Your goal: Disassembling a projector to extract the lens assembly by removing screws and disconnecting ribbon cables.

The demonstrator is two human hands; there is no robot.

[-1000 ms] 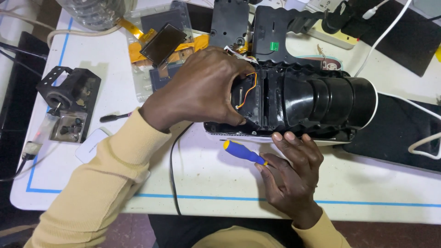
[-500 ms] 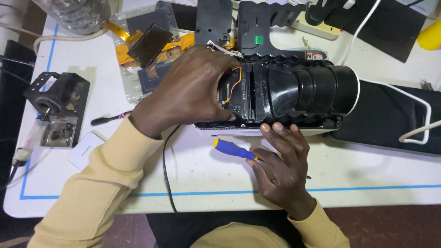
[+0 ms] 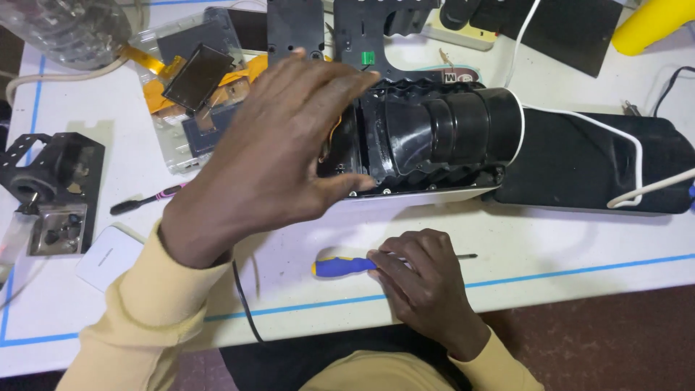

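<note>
A black opened device with a ribbed round barrel (image 3: 441, 137) lies on the white table (image 3: 550, 239). My left hand (image 3: 279, 148) hovers over its left end with fingers spread, holding nothing; whether the palm touches the device I cannot tell. Orange wiring shows just under the fingers. My right hand (image 3: 423, 279) rests on the table near the front edge, closed on a screwdriver with a blue and yellow handle (image 3: 340, 266). Its thin metal shaft sticks out to the right of the fingers.
A black pouch (image 3: 601, 166) with a white cable (image 3: 630, 170) lies right of the device. Black panels (image 3: 293, 25), a small screen with orange flex ribbons (image 3: 195, 76), a black bracket (image 3: 47, 181), a white card (image 3: 108, 257), a thin black tool (image 3: 145, 200) and a yellow object (image 3: 648, 22) surround it.
My left hand has lifted off the device and opened its fingers. My right hand has drawn back from the device's edge to the table front with the screwdriver.
</note>
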